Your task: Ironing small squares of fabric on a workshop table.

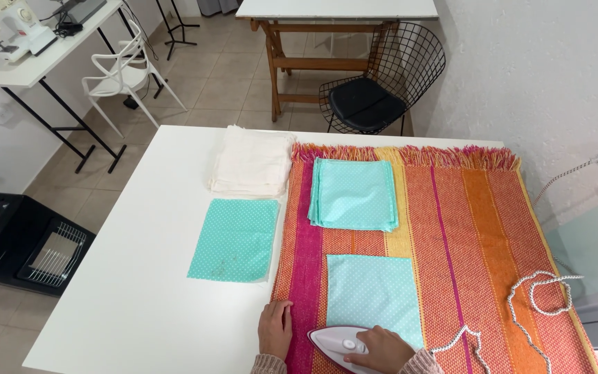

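Observation:
My right hand (381,348) grips the handle of a white clothes iron (338,341) that sits at the near edge of a teal dotted fabric square (372,291). That square lies flat on a striped orange, pink and yellow woven blanket (482,242). My left hand (275,327) rests flat on the blanket's pink stripe, just left of the iron. A stack of teal dotted squares (353,194) lies farther back on the blanket. Another single teal square (235,239) lies on the white table (140,277), with a pile of folded cream cloth (252,161) behind it.
The iron's braided cord (538,291) loops over the blanket's right side toward the wall. Beyond the table stand a black wire chair (375,83), a wooden trestle table (313,41), a white chair (122,69) and a sewing machine (12,24). A black heater (15,242) sits on the floor at left.

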